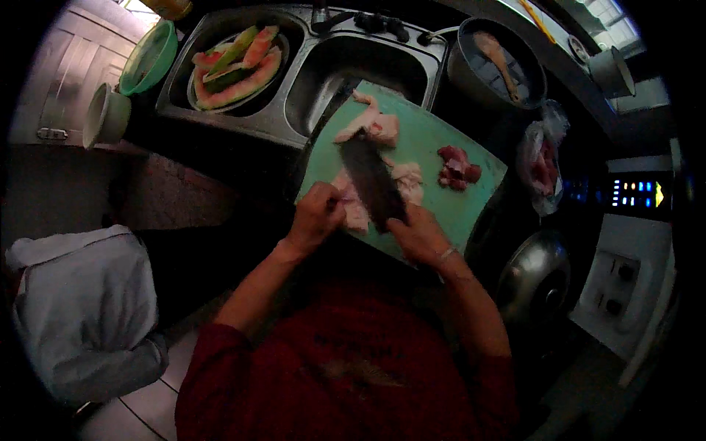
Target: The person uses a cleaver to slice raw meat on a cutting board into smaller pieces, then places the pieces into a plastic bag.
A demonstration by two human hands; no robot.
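Observation:
A broad dark cleaver [373, 178] is gripped in my right hand [421, 234], its blade lying across the middle of a green cutting board [460, 217]. My left hand [318, 214] is closed, with its fingertips pinching the edge of a pale pink piece of raw meat [356, 214] just left of the blade. Another pale piece of meat with skin or fat [381, 129] lies at the board's far end. To the right of the cleaver is a whitish lump of meat [407, 181]. Dark red meat chunks [459, 168] form a small pile on the board's right side.
Behind the board is a steel double sink [298, 128]; its left basin holds a bowl of watermelon rinds [239, 70]. A large pot [471, 72] with a wooden spatula stands far right, near a plastic bag of meat [543, 165] and a metal lid [535, 275]. Grey cloth [84, 309] hangs at left.

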